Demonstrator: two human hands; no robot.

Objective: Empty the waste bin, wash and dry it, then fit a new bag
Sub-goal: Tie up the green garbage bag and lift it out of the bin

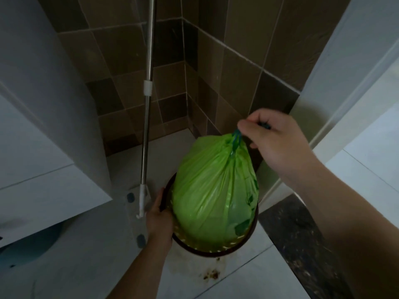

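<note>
The right hand (278, 137) pinches the blue drawstring (236, 138) of the green bag (213, 188), fingers clamped on the cord above the gathered neck; the left hand (158, 216) grips the dark rim of the bin (216, 251), fingers curled over its left edge; the bag bulges well above the rim, its lower part seated inside the bin, which stands on the pale floor (248, 277); the main risk, as I judge it, is the thin film: the whole load hangs from one cord, and a hard pull could tear the neck or snap the cord, dropping waste back or onto the floor; the bag looks as wide as the bin mouth, so it may drag on the rim, and the perforated inner wall could snag the plastic; suction might lift the bin with it if the left hand slackens; brown stains (212, 275) on the floor just in front of the bin suggest leaks, so drips are likely once the bag clears; room is tight: a mop pole (148, 117) leans just left of the bin, its base beside the left hand, easily knocked; a white cabinet (43, 126) crowds the left, a white frame (323, 104) the right, tiled walls (237, 61) close behind; the free way is straight up and back toward the person.
</note>
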